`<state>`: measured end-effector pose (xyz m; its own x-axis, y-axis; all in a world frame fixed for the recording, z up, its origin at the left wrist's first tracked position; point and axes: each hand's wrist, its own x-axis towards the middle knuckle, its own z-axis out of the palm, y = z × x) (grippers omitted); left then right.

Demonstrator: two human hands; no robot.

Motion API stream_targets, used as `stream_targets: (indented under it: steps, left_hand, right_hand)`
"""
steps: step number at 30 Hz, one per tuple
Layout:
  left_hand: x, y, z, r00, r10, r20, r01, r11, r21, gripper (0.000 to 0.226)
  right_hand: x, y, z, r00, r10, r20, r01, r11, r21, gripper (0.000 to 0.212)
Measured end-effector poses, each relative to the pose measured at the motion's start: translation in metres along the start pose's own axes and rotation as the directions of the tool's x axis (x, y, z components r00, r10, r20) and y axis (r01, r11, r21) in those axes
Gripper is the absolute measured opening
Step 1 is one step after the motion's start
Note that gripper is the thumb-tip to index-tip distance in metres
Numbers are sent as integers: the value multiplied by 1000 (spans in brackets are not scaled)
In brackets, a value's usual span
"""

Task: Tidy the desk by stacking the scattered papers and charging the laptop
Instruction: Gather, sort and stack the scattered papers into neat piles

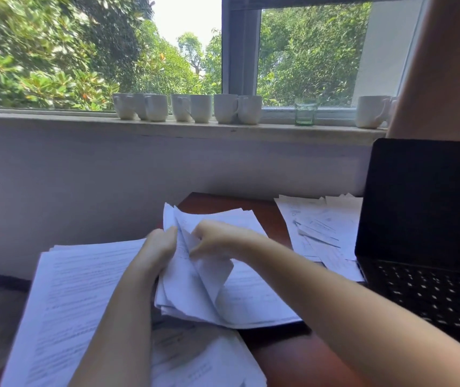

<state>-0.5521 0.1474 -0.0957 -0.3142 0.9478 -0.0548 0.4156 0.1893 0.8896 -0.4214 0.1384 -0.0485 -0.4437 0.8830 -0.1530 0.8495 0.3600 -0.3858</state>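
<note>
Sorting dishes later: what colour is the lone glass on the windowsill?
Green-tinted; the glass shows best in the head view.

Shows two bare forearms stretched forward and converging near the centre. Shows the left forearm entering from the lower edge, wrist straight, and the left hand (161, 244) with its back toward the camera, fingers curled round the left edge of a bundle of papers (192, 289). Shows the right forearm crossing diagonally from the lower right corner, wrist bent slightly down, and the right hand (213, 238) knuckles up, fingers curled, pinching the upper sheets of the same bundle. Note the hands close together, parted only by raised sheets. Fingertips blurred, partly hidden.
</note>
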Motion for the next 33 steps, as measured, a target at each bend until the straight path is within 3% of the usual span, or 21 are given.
stream_targets:
  steps: [2, 3, 5, 7, 10, 13, 16, 19, 21, 24, 27, 33]
  left_hand:
    - [4, 1, 2, 1000, -27, -16, 25, 997, -75, 58]
    - [4, 1, 2, 1000, -26, -1, 26, 995, -97, 63]
    - [0, 1, -1, 997, -43, 63, 47, 996, -79, 62]
    - [-6, 2, -5, 988, -31, 149, 34, 999, -16, 48]
    - [4, -9, -8, 992, 19, 128, -33, 993, 111, 49]
    - [6, -10, -6, 994, 54, 92, -66, 989, 130, 51]
    - [2, -7, -3, 995, 70, 68, -79, 988, 133, 50]
    - [4, -8, -1, 996, 68, 53, -75, 988, 137, 48]
    - [4, -8, 0, 997, 64, 52, -70, 988, 134, 46]
    - [-1, -4, 1, 997, 53, 52, -59, 993, 105, 33]
    - [-2, -2, 4, 998, 62, 16, -64, 992, 105, 15]
    - [3, -5, 5, 997, 77, 19, -79, 990, 120, 18]
  right_hand:
    - [-2, 4, 2, 998, 0, 66, -19, 958, 285, 29]
    - [-5, 8, 0, 989, -13, 145, -59, 875, 481, 33]
    - [-5, 23, -5, 971, -44, 236, -121, 758, 641, 51]
    - [0, 45, -8, 988, 13, 153, -97, 822, 561, 46]
    - [14, 97, -14, 967, 165, -192, -106, 954, 282, 21]
    - [19, 152, -20, 866, 312, -391, -339, 941, -1, 20]
    - [12, 182, -27, 797, 476, -371, -559, 815, -156, 43]
    - [13, 198, -37, 747, 626, -225, -660, 739, -135, 75]
    - [19, 208, -43, 709, 680, -185, -703, 700, -121, 86]
    - [15, 214, -45, 645, 736, -205, -759, 648, -63, 74]
    - [12, 219, -40, 646, 718, -258, -754, 652, -74, 47]
    - [14, 226, -35, 643, 622, -447, -725, 683, -92, 34]
